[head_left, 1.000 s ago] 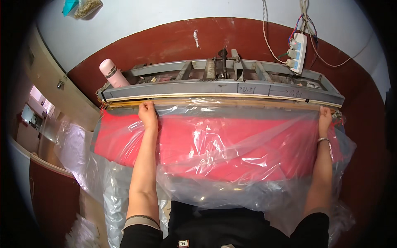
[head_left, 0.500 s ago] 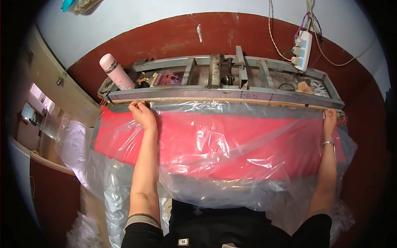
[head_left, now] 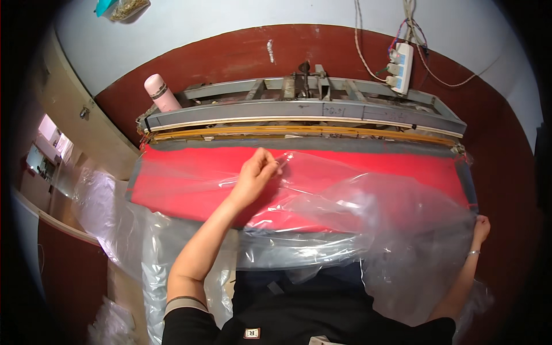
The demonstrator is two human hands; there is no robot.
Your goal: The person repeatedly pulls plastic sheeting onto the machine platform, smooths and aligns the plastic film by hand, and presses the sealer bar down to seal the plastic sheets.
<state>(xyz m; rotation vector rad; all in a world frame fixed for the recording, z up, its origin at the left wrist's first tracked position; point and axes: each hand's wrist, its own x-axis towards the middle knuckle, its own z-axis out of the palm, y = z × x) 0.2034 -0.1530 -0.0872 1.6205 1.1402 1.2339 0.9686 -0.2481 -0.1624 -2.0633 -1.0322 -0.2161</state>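
Clear plastic film (head_left: 339,198) lies loose and wrinkled over a red sheet (head_left: 195,172) on a grey-edged work surface. Above the middle of the red sheet, my left hand (head_left: 256,175) pinches the film and draws it up into a peak. My right hand (head_left: 482,229), low beside the right end of the surface, has its fingers closed at the film's edge. Behind both hands runs a long heat sealer, its metal frame (head_left: 230,115) raised above a yellowish lower strip (head_left: 299,133).
A pink flask (head_left: 161,93) stands at the frame's left end. A white power strip (head_left: 401,69) hangs on cords at the back right. More clear film (head_left: 103,201) spills down on the left, near a door (head_left: 86,115). A bag (head_left: 127,8) hangs at the upper left.
The sealer's frame has lifted off the lower strip. My left hand has moved right and nearer with film; my right hand has come down toward me, and the film's far edge has left the sealer.
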